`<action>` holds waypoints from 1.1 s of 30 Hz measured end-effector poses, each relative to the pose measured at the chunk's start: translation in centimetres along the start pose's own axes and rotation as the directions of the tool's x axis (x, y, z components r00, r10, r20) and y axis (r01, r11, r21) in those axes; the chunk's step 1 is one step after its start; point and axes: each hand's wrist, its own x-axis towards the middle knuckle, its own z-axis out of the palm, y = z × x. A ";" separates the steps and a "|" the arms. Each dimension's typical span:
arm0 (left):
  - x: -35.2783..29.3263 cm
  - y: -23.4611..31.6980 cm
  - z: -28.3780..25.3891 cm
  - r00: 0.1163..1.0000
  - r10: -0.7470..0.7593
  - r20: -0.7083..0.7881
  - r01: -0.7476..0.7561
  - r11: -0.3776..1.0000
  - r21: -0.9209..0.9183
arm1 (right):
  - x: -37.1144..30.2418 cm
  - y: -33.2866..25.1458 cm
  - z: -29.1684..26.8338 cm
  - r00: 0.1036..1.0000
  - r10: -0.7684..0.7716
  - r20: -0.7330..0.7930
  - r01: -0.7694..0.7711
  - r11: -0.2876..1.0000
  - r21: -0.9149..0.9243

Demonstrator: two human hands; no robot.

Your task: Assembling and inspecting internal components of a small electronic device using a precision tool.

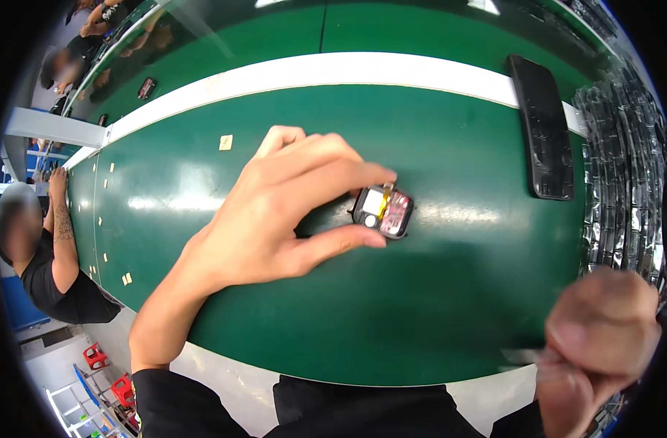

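Right hand [603, 325] blurred, grip unreadable; pale sliver [522, 356] beside it smeared, kind unclear. Underside of small device [384, 212] hidden.

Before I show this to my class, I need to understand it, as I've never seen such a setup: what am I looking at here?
There is no machine: these are a person's two bare hands. The single picture comes from a wide fisheye camera worn on that person's head, looking down, so straight edges look bent.

The left hand pinches a small electronic unit between thumb and forefinger, over a green tabletop. The right hand, at lower right, is blurred; whether it holds anything is hard to tell.

A black phone-like slab is at upper right, beside stacked shiny plastic. Small tan paper pieces dot the tabletop's left side. Another person is at the far left.
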 end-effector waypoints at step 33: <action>-0.7 -0.6 -0.1 0.997 -0.074 -0.036 0.074 0.997 -0.023 | 3.4 7.1 9.4 0.993 0.009 -0.119 -0.036 0.974 -0.225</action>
